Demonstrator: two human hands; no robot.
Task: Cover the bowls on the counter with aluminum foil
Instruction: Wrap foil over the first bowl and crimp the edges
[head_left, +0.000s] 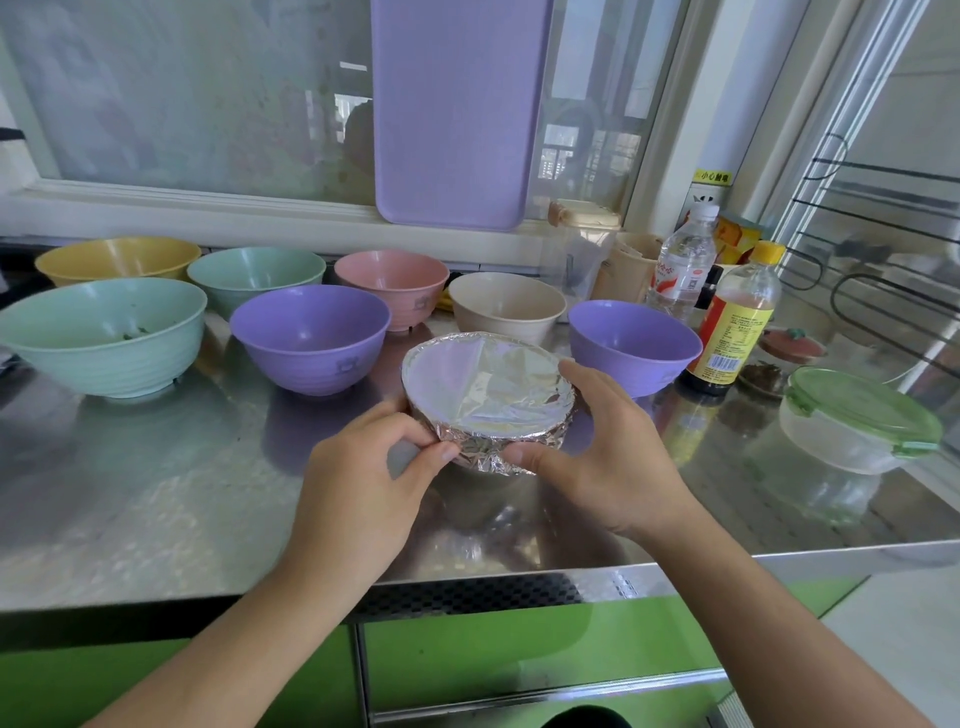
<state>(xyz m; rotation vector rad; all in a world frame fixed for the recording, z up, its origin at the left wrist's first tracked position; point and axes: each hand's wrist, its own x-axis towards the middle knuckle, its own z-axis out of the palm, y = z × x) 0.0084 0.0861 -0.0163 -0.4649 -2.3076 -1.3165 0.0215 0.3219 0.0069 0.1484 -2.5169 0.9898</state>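
Note:
A bowl wrapped in aluminum foil (485, 395) stands at the middle of the steel counter (156, 499). My left hand (363, 467) pinches the crumpled foil at the bowl's near left rim. My right hand (608, 457) curls round the bowl's right side, thumb on the foil at the front. Uncovered bowls stand behind: a yellow bowl (117, 260), two green bowls (104, 338) (257, 278), two purple bowls (309, 338) (634, 345), a pink bowl (392, 286) and a beige bowl (506, 306).
At the right stand a water bottle (683, 265), a sauce bottle (737, 322), a small jar (779, 364) and a clear container with a green lid (857, 421). A purple tray (457, 114) leans on the window. The counter's front edge runs just below my wrists.

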